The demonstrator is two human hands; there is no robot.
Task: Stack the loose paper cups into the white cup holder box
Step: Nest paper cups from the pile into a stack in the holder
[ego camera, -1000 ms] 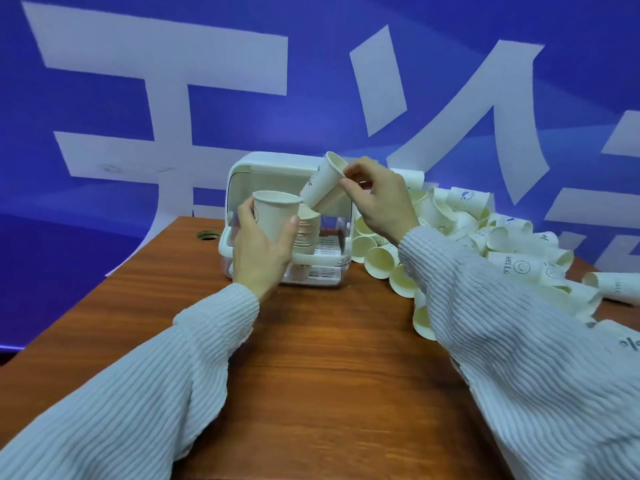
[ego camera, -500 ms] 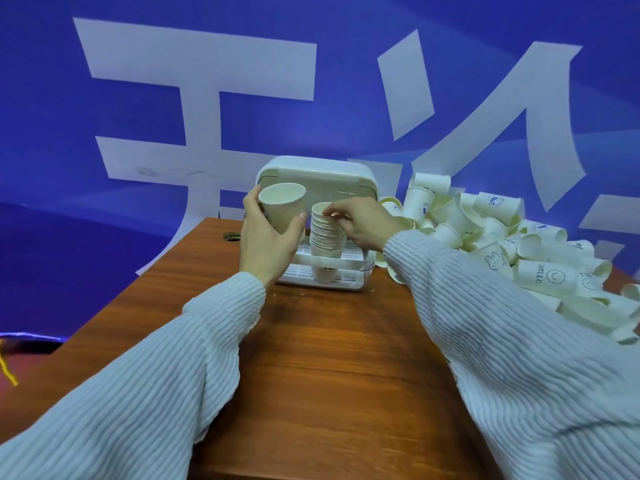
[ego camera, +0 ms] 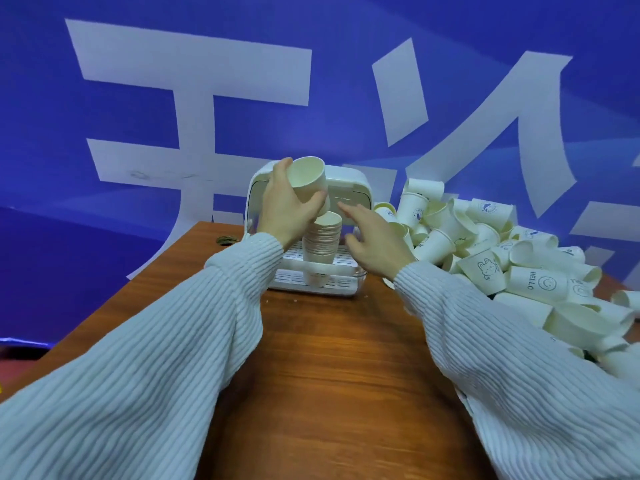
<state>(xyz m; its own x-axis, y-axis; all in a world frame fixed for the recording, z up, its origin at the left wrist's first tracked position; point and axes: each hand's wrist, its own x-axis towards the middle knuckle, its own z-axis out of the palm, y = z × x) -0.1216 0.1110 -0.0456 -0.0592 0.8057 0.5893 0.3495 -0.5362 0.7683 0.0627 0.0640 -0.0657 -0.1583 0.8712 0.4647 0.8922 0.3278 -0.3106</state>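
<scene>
Two arms in ribbed white sleeves (ego camera: 145, 372) extend from the near edge of the wooden surface (ego camera: 322, 375) toward its far edge. The right hand (ego camera: 375, 242) hovers just right of the stack of nested cups (ego camera: 321, 244); its fingers are straight, spread apart, and hold nothing. Whether the fingertips touch the stack cannot be told. The left hand (ego camera: 285, 211) is raised above and just left of the stack, with thumb and fingers curled around a single paper cup (ego camera: 308, 180). This cup is tilted, its open mouth facing the camera and its base pointing down toward the top of the stack. The stack stands upright in the white cup holder box (ego camera: 349, 188), behind the front rail of the slotted tray. The box sits at the middle of the far edge of the surface, its lid raised to the rear. A pile of loose paper cups (ego camera: 502, 251) lies along the right edge of the surface, from just beside the box to the near right; several carry printed marks, including "HELLO" with a smiley. A blue backdrop (ego camera: 138, 98) with large white shapes stands behind the surface.
</scene>
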